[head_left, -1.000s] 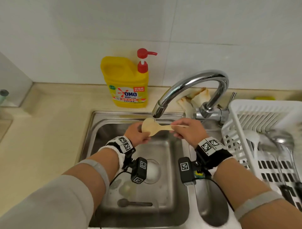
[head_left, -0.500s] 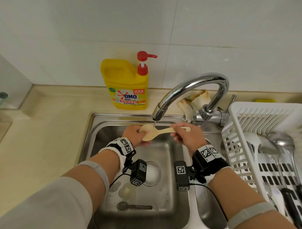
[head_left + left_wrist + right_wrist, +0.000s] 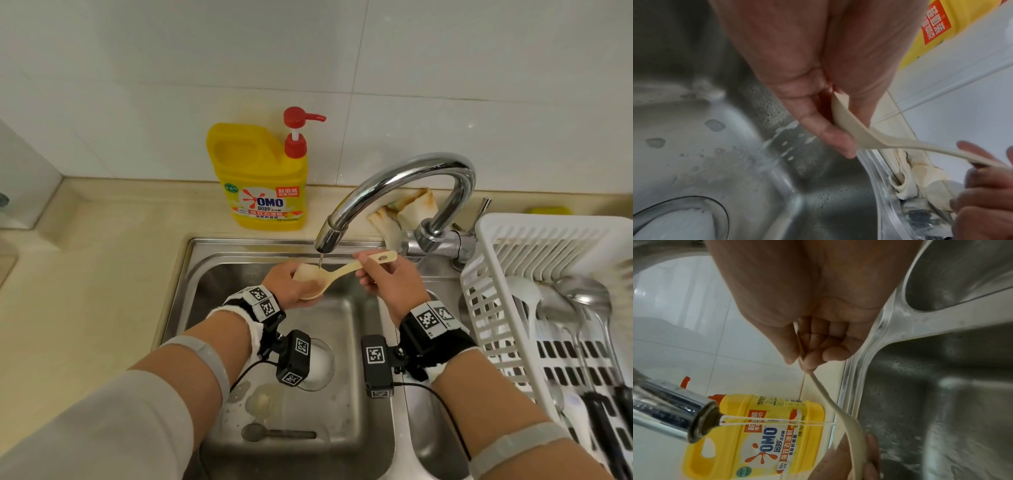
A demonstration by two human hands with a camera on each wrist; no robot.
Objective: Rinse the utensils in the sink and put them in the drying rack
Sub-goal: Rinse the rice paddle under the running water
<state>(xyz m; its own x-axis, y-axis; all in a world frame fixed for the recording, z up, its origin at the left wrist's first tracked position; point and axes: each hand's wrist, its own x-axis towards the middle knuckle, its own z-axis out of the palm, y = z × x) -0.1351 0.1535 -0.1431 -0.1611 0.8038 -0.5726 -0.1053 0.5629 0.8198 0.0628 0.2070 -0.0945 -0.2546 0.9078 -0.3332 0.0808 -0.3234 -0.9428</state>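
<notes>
A beige plastic rice spoon (image 3: 337, 271) is held level under the faucet spout (image 3: 325, 240), with a thin stream of water landing on its bowl. My left hand (image 3: 286, 286) pinches the spoon's bowl (image 3: 840, 116) between thumb and fingers. My right hand (image 3: 383, 279) pinches the handle (image 3: 819, 386) near its holed end. A dark spoon (image 3: 277, 434) lies on the floor of the steel sink (image 3: 352, 404). The white drying rack (image 3: 507, 274) at the right holds several ladles and spoons (image 3: 579, 298).
A yellow dish-soap bottle (image 3: 262, 181) with a red pump stands behind the sink on the beige counter (image 3: 96, 291). A stained cloth (image 3: 404, 210) lies behind the faucet. A second small basin (image 3: 431, 438) sits between the main sink and the rack.
Both hands tilted the rice spoon, raising the handle end toward the right and lowering the bowl under the stream. The view shifted slightly downward.
</notes>
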